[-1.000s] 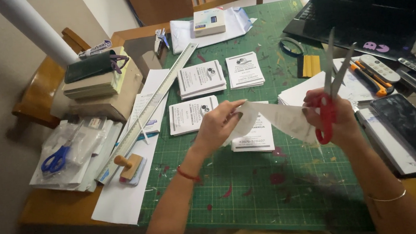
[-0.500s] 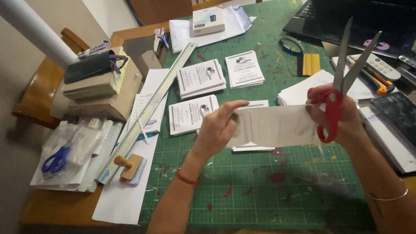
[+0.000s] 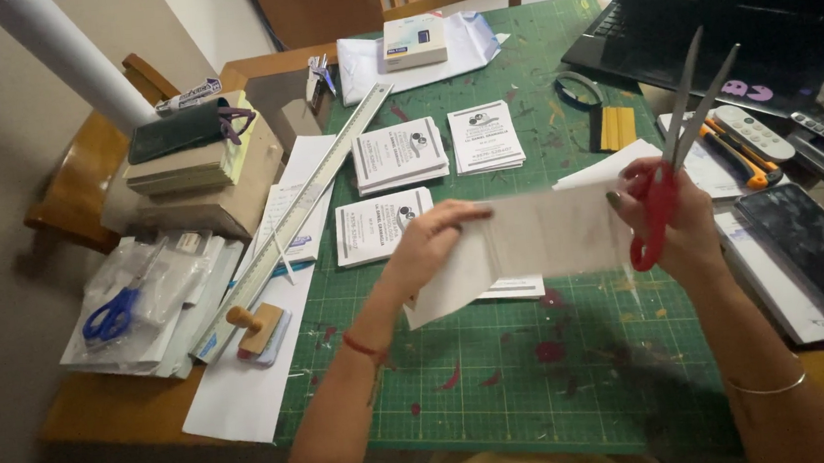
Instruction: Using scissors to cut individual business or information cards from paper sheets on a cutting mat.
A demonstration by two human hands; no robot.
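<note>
Above the green cutting mat (image 3: 504,372), the left hand (image 3: 425,245) pinches the left end of a white paper sheet (image 3: 533,246). The sheet spans to the right hand (image 3: 675,228), which grips its right edge and red-handled scissors (image 3: 669,164), blades slightly apart, pointing up.

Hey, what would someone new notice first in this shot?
Red-handled scissors stand out at centre right, gripped in the right hand with the blades pointing up and slightly apart. Both hands stretch a sheet of white paper above the green cutting mat, the left hand pinching its left end. Behind it lie stacks of printed cards.
</note>
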